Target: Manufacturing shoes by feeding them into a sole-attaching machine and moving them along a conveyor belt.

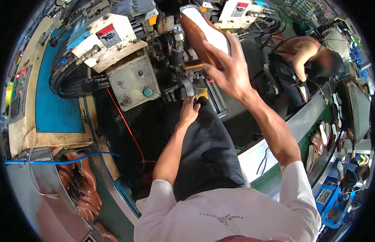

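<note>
My right hand (231,72) is closed round the near end of a brown leather shoe (195,38). Its white underside faces up, and the shoe lies tilted at the machine head. Lower down, my left hand (188,113) reaches to a small metal block (189,88) on the machine (177,44). The index finger stretches out to the block's lower end while the thumb stands apart, with nothing visible in the hand. A yellow-edged part (194,64) of the machine sits just below the shoe, beside my right thumb.
A metal box with a green button (135,82) stands left of my left hand. Farther left is a control panel (19,94). Brown shoe uppers (87,193) fill a lower-left trolley. At right, a seated person (298,60) handles a shoe near a conveyor carrying shoes (318,141).
</note>
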A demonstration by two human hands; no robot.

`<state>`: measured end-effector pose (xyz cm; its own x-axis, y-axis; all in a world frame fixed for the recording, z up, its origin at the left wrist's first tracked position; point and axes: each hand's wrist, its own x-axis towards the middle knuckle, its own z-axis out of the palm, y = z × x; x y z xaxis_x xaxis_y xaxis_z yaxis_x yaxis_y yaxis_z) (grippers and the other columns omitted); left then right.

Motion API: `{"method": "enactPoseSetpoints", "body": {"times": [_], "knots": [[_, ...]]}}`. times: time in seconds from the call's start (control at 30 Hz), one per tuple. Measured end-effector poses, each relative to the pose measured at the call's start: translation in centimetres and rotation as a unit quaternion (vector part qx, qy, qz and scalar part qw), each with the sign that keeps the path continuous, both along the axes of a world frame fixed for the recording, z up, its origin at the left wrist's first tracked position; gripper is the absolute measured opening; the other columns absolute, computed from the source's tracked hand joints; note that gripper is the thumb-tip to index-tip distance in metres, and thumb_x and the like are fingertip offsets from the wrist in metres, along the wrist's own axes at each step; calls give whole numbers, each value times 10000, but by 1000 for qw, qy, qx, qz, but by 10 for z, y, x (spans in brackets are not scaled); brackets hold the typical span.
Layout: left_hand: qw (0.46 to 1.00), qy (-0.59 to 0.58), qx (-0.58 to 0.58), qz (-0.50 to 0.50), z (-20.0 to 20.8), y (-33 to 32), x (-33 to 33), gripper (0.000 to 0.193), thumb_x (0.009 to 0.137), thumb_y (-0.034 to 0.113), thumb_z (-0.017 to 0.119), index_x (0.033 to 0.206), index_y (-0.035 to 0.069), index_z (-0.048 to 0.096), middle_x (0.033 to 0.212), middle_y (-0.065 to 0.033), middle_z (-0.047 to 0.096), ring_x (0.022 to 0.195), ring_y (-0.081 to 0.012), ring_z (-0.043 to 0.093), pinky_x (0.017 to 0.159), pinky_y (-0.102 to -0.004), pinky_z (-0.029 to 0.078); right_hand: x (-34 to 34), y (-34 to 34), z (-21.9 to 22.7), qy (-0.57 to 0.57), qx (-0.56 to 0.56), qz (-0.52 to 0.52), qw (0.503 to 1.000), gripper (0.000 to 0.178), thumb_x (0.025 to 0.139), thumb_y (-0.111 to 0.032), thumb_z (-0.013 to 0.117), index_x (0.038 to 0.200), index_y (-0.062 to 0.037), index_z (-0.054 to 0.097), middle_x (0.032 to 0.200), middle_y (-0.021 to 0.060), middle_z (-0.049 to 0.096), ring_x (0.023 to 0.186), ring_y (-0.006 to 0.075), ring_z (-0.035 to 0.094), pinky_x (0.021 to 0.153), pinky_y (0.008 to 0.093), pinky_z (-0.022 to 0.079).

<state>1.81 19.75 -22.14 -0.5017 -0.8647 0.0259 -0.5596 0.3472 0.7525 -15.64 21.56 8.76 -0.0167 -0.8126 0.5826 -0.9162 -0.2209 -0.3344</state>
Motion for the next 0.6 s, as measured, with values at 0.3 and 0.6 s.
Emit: {"method": "enactPoseSetpoints", "body": {"times": [0.3,0.6], "knots": [[983,-92,-136,83,10,40,71,404,1020,258,715,1358,37,713,1412,-186,700,1362,-429,600,1178,-562,448,16,-81,-51,-66,11,-20,998,700,890,-350,833,1566,-328,652,1710,423,230,1545,616,368,1265,605,390],[981,-89,-155,74,17,42,76,340,989,233,740,1266,36,757,1277,-174,749,1263,-393,657,1116,-529,492,18,-75,-61,-2,16,-21,1000,706,883,-343,815,1567,-318,643,1703,431,242,1521,643,377,1262,611,397]]}}
